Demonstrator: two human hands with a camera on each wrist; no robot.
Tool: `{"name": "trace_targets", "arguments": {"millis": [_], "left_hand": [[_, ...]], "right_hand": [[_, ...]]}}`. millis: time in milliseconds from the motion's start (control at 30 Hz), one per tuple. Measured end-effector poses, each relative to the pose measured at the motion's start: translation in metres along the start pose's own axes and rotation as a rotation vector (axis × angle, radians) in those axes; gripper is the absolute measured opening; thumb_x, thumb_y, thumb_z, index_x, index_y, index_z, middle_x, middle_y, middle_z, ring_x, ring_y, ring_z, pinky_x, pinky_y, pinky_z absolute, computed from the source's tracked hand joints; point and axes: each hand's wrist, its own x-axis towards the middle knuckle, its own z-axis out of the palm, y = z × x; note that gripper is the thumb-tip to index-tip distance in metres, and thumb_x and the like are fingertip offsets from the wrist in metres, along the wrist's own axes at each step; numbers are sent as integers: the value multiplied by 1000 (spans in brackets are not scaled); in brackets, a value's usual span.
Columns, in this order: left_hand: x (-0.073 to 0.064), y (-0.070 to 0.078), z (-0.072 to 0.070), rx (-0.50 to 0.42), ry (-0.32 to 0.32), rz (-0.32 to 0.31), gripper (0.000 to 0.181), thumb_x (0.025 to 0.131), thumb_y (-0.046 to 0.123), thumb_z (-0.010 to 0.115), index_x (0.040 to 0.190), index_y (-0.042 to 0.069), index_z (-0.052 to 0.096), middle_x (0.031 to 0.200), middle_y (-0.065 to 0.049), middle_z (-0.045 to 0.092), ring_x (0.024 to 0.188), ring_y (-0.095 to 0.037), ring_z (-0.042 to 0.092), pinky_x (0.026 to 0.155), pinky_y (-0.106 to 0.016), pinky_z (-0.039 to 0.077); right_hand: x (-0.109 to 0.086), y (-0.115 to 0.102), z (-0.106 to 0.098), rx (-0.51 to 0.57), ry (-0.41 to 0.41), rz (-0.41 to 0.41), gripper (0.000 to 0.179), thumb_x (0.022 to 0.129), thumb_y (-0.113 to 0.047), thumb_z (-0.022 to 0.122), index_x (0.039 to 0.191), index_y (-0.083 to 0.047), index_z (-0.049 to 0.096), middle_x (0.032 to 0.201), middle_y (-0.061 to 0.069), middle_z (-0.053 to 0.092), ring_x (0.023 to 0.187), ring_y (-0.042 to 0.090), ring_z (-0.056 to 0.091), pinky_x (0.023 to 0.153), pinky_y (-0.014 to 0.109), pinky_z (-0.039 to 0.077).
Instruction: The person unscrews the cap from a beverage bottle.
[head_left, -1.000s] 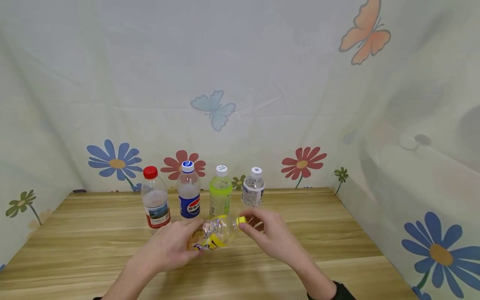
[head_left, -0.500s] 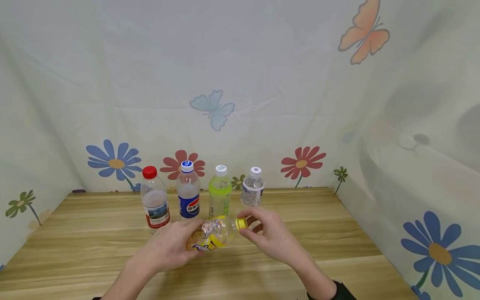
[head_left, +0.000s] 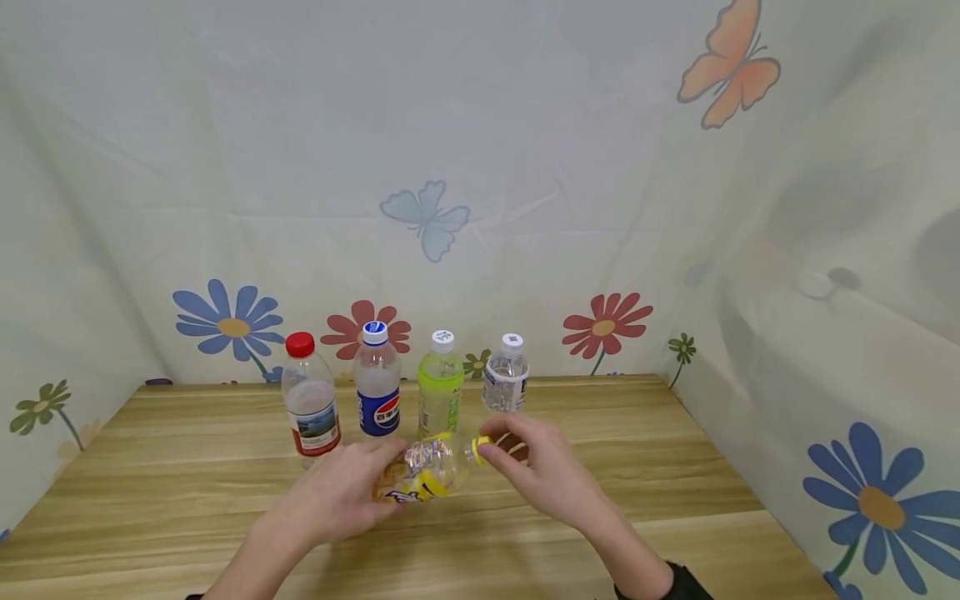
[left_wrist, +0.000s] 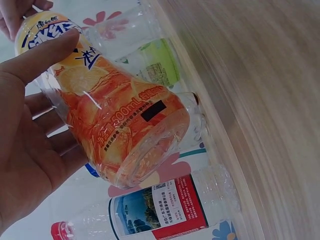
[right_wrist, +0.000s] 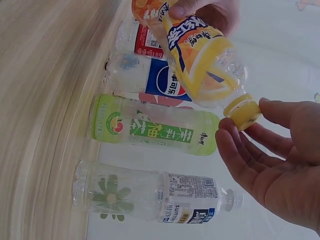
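Observation:
My left hand [head_left: 337,496] grips a clear plastic drink bottle [head_left: 444,467] round its lower body, tipped over sideways above the table with its neck to the right. In the left wrist view its orange label [left_wrist: 117,102] shows, with the thumb across the upper part. At the neck, my right hand [head_left: 546,471] pinches the yellow cap [right_wrist: 243,112] between thumb and fingertips. The cap sits on the bottle's mouth in the right wrist view.
Behind the hands stand a red-capped bottle [head_left: 311,404], a Pepsi bottle [head_left: 378,387], a green-labelled bottle [head_left: 441,387] and a clear white-capped bottle [head_left: 507,379], all upright in a row on the wooden table [head_left: 187,450]. A flowered cloth [head_left: 525,250] hangs behind.
My right fingers loosened around the yellow cap, showing more of it half a second ago, and now close on it again. The bottle and my left hand stay in place.

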Motion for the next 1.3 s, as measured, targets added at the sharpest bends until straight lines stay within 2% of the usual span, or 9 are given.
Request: {"name": "trace_targets", "arguments": {"millis": [300,533,800,967,1133,1300], "left_hand": [[0,1,0,-21,-18,-15,63,79,34,91,132,14,64,116,3,69,94,-11,63,86,-40,59],[0,1,0,-10,-17,-12,63,79,36,91,131,14,64,116,3,70,93,-11,64,85,-38,59],[1,1,0,-15,-30,-12,63,79,36,90,132,14,63,115,4,69,93,-10,63,86,-38,58],[1,2,-1,-15,-32,-5,62,80,36,90,131,14,63,114,4,69,92,-9,63,85,-37,59],[1,2,0,-7,-31,-2,62,80,35,90,132,14,64,114,4,69,92,-9,63,84,-36,59],[1,1,0,-5,-41,-9,62,80,35,90,132,13,64,114,4,70,91,-9,63,84,-36,59]], "right_hand": [[-1,0,-1,-8,-5,-26,15,96,-8,73,111,-9,71,104,-1,70,91,17,69,79,33,61],[-1,-1,-1,2,-3,-53,24,91,1,76,112,-8,70,107,0,70,96,20,69,84,34,60],[-2,-3,-2,2,-12,22,25,97,-14,73,121,-9,68,115,4,68,101,22,67,80,30,60],[-2,-1,-2,-20,-37,24,22,101,-21,69,119,-9,68,109,1,68,95,19,67,75,29,60],[-1,0,-2,-26,-67,19,17,102,-19,68,116,-11,70,102,-2,69,91,18,68,74,31,60],[-1,-1,-2,-23,-72,-4,20,98,-10,71,118,-10,69,107,0,70,92,17,68,76,30,60]]}}
